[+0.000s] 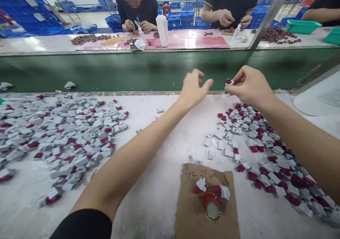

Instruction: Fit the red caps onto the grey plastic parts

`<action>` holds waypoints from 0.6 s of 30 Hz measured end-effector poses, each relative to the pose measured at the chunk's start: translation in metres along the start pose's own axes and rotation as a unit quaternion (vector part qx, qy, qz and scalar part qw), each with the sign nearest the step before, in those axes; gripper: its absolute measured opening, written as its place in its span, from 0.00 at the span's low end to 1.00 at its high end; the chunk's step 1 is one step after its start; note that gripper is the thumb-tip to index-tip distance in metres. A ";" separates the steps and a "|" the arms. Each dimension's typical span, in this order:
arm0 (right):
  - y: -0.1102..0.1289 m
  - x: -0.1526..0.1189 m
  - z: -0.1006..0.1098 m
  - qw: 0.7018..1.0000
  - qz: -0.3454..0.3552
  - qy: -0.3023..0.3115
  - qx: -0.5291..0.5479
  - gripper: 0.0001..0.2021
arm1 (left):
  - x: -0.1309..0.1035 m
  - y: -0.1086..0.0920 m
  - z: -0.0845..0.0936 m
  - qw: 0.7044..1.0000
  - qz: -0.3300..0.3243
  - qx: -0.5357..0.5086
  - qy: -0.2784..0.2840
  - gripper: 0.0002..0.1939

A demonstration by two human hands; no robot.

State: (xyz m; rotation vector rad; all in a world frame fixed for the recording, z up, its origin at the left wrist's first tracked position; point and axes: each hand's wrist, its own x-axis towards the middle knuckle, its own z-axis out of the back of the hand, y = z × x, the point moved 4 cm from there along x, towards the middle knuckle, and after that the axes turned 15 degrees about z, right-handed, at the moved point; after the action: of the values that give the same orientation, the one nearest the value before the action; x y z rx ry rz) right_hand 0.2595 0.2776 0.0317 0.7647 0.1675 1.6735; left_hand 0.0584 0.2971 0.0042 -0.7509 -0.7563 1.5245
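Observation:
Between thumb and fingers, my right hand pinches a small white and dark red piece above the far edge of the table. My left hand reaches forward beside it, fingers apart and nothing in them. Below my right arm spreads a pile of white and dark red pieces. A larger pile of similar pieces covers the table on the left. Near me lies a piece of brown cardboard, bearing two of the pieces and a red item with a bottle cap.
A green conveyor strip runs across beyond the table. Past it, people work at a bench with a white squeeze bottle, brown pieces and a green tray. A large white container stands at the right, by a metal post.

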 end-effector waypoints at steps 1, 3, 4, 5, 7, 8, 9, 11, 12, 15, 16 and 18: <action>0.015 -0.019 0.006 0.999 0.029 0.006 0.014 0.19 | -0.021 -0.007 -0.003 0.994 -0.038 -0.070 0.075 0.13; 0.041 -0.062 0.019 0.996 0.082 0.009 0.026 0.19 | -0.067 -0.015 -0.005 0.967 -0.072 -0.164 0.183 0.12; 0.050 -0.085 0.026 0.995 0.097 0.006 0.033 0.18 | -0.089 -0.017 -0.004 0.959 -0.081 -0.183 0.202 0.09; 0.055 -0.107 0.031 0.994 0.102 0.004 0.049 0.17 | -0.109 -0.016 -0.002 0.952 -0.080 -0.202 0.214 0.07; 0.058 -0.148 0.040 0.989 0.086 0.006 0.118 0.16 | -0.144 -0.009 0.004 0.944 -0.053 -0.227 0.233 0.06; 0.056 -0.167 0.043 0.984 0.064 0.011 0.168 0.17 | -0.158 -0.005 0.007 0.938 -0.038 -0.238 0.248 0.06; 0.053 -0.184 0.045 0.975 0.035 0.018 0.218 0.18 | -0.171 -0.001 0.010 0.932 -0.027 -0.244 0.265 0.05; 0.048 -0.212 0.045 0.954 -0.025 0.030 0.299 0.15 | -0.193 0.007 0.015 0.922 -0.019 -0.241 0.304 0.03; 0.047 -0.224 0.044 0.944 -0.049 0.033 0.324 0.14 | -0.203 0.009 0.017 0.919 -0.019 -0.231 0.320 0.03; 0.049 -0.250 0.039 0.929 -0.093 0.020 0.358 0.13 | -0.222 0.016 0.020 0.918 -0.013 -0.192 0.347 0.04; 0.051 -0.256 0.037 0.927 -0.100 0.011 0.360 0.13 | -0.224 0.017 0.021 0.919 -0.015 -0.179 0.350 0.05; 0.055 -0.265 0.035 0.933 -0.095 -0.017 0.346 0.12 | -0.221 0.020 0.025 0.927 -0.030 -0.131 0.351 0.09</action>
State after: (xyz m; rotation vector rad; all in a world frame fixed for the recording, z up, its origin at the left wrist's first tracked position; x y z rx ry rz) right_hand 0.2488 0.0093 -0.0173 1.2536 0.8136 1.4074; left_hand 0.0431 0.0747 0.0105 -1.3638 -0.4277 0.9886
